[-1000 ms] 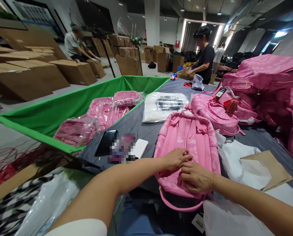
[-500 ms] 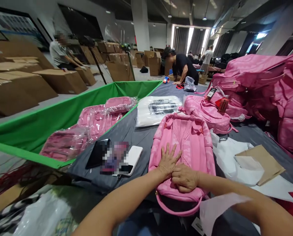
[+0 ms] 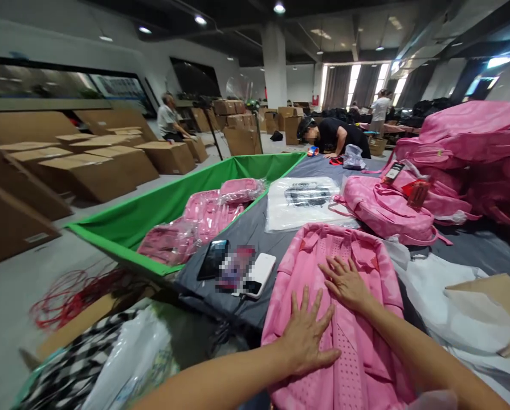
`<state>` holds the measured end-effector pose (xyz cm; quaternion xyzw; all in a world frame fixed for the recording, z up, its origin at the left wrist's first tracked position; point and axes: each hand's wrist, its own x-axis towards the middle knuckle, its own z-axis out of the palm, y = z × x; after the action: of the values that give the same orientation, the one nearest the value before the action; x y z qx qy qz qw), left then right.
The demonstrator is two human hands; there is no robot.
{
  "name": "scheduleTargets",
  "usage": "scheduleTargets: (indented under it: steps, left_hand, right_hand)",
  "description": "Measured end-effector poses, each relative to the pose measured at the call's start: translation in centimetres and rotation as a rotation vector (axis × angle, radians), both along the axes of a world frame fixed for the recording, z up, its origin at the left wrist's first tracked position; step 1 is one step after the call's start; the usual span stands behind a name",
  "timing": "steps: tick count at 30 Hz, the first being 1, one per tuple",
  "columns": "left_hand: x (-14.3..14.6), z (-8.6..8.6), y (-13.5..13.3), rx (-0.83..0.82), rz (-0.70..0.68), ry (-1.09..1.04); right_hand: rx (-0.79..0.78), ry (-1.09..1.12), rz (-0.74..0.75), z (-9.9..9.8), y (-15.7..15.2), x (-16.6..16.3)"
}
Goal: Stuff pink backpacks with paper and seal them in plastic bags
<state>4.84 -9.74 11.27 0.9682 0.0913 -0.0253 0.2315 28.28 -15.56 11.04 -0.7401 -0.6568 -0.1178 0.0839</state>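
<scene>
Where the backpack (image 3: pixel 344 333) lies: directly under the left hand (image 3: pixel 305 337) and the right hand (image 3: pixel 349 286), back panel facing up, on the grey cloth (image 3: pixel 249 225).
Left hand's grip: fingers spread wide, laid flat on the panel.
Right hand's grip: fingers parted, flat, just beyond the left.
Left of the hands: white phone (image 3: pixel 264 267), dark phone (image 3: pixel 213 261), farther out the green bin (image 3: pixel 152 219).
Beyond the hands: printed white bag (image 3: pixel 285 210), second pink backpack (image 3: pixel 378 202).
Right of the hands: crumpled white wrapping (image 3: pixel 429 279), brown paper (image 3: pixel 500 293).

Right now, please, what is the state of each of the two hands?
Left hand: open, fingers spread, lying on the backpack, grasping nothing.
Right hand: open, also on the backpack, grasping nothing.
</scene>
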Motion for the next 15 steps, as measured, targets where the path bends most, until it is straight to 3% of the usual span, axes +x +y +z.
scheduleTargets:
  steps: [4,6,8,11,13,15]
  left_hand:
    - [0.2,1.5,0.4,-0.072,-0.044,-0.060]
    - [-0.7,1.9,1.9,-0.133,0.041,-0.154]
    - [-2.6,1.7,4.4,-0.138,0.277,-0.312]
    - [-7.0,0.7,9.2,0.077,0.704,-0.493]
    - [-9.7,-0.4,11.9,0.231,0.887,-0.438]
    - [-11.4,-1.4,13.9,0.303,0.953,-0.290]
  right_hand:
    - [-0.025,-0.023,0.007,-3.2,0.2,0.8]
    - [0.003,-0.039,0.018,-3.8,0.1,1.1]
    - [0.024,-0.048,0.025,-4.0,0.1,1.3]
    - [0.052,-0.048,0.024,-4.1,0.2,1.5]
    - [0.062,-0.048,0.025,-4.2,0.3,1.5]
    - [0.067,-0.051,0.025,-4.3,0.4,1.5]
